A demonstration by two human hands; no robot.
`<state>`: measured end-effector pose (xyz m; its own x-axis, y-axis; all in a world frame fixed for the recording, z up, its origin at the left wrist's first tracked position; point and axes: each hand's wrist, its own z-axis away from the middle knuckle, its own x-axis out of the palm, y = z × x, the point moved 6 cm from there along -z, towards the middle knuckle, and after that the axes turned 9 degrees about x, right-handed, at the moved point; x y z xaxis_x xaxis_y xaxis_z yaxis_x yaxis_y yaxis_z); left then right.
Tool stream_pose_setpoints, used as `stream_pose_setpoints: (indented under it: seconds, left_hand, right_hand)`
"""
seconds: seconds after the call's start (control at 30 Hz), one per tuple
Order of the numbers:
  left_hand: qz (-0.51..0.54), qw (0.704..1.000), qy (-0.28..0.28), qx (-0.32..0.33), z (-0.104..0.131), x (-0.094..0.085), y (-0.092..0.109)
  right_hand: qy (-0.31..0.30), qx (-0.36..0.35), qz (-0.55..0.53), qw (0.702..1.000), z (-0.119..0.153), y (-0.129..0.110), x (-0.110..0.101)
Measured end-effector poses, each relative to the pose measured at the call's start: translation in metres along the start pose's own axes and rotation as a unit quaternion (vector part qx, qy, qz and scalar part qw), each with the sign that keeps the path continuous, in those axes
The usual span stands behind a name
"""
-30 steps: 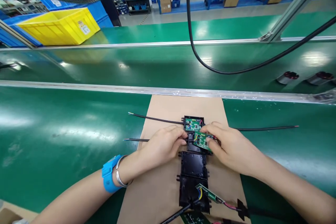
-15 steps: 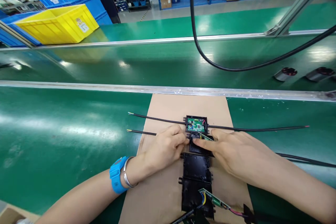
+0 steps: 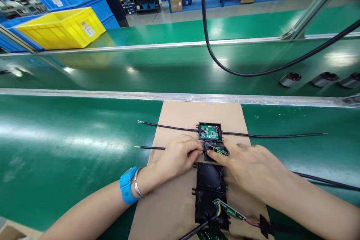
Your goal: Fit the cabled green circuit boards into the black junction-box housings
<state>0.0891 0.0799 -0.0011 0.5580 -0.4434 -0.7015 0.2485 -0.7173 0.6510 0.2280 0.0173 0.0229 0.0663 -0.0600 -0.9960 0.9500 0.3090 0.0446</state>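
Observation:
My left hand (image 3: 182, 154) pinches a black cable (image 3: 152, 147) at the left edge of a small black plastic case (image 3: 207, 155). A narrow green circuit board (image 3: 219, 150) sits tilted in that case. My right hand (image 3: 244, 163) holds the board between thumb and fingers from the right, the thumb reaching into the case; the fingertips are partly hidden. Just beyond lies another case with a green board (image 3: 209, 132) flat inside and cables out of both sides. Nearer me are an open case (image 3: 210, 177) and one (image 3: 206, 206) with a wired board (image 3: 229, 209) over it.
Brown cardboard (image 3: 165, 202) lies under the cases on the green bench (image 3: 70, 138). A metal rail (image 3: 126, 94) separates it from a green belt carrying metal cylinders (image 3: 291, 79). A black cable (image 3: 213, 54) hangs over the belt. A yellow bin (image 3: 62, 30) stands far left.
The board under my right hand has come lower and further into the case. My left hand stays at the case's edge. The metal cylinders have moved left along the belt.

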Motion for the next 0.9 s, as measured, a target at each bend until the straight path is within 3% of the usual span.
stream_pose_setpoints:
  seconds: [0.13,0.27,0.57,0.8,0.9]
  left_hand:
    - [0.0,1.0,0.008,0.014,-0.001,0.003,-0.001]
    - [-0.005,0.999,0.011,0.04,-0.001,0.005,0.001]
    - [-0.173,0.971,-0.079,0.144,0.013,0.013,0.016]
    - [-0.05,0.997,-0.05,0.04,-0.01,-0.005,0.023]
    - [-0.035,0.996,-0.088,-0.002,-0.022,0.001,0.023]
  right_hand:
    - [0.003,0.028,0.02,0.999,0.004,0.0,0.0]
    - [0.0,0.013,0.051,0.999,0.003,-0.008,0.0]
    - [-0.006,-0.049,0.151,0.987,0.01,-0.029,0.01]
    - [0.022,-0.039,-0.044,0.998,0.011,-0.001,0.006]
    - [0.057,0.002,-0.14,0.988,0.009,0.011,0.004]
